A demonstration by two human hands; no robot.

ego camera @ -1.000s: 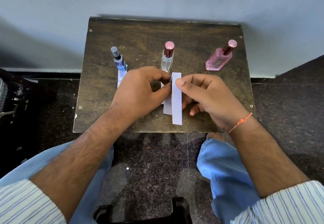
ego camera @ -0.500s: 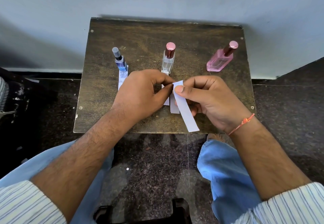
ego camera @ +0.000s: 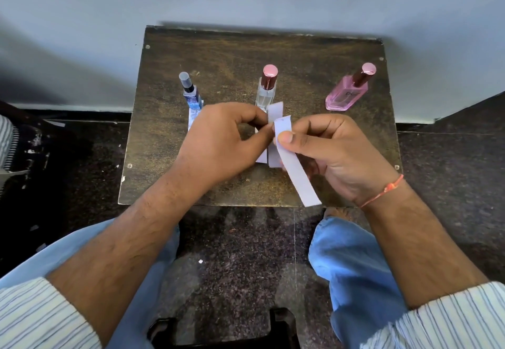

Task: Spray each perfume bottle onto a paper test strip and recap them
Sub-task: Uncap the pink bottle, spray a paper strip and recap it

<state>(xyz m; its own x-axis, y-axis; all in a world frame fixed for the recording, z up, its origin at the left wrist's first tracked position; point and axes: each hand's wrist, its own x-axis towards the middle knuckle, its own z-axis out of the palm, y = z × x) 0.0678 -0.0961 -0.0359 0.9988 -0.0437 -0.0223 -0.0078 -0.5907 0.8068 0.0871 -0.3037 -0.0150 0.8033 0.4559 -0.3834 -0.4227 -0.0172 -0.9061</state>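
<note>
Where a second ago the top strip lay square against the others between both hands, it has now swung free — the right hand pinches the loose test strip under its thumb near the upper end, and the lower end slants out past the front edge of the tabletop. The left hand is closed on the remaining strips, keeping them back just in front of the clear bottle. The two hands sit close together, nearly touching at the paper. All three bottles stand capped — the blue bottle on the left with a strip lying at its foot, the pink bottle well to the right. To my eye one strip is now singled out for the next spray, probably the clear bottle.
</note>
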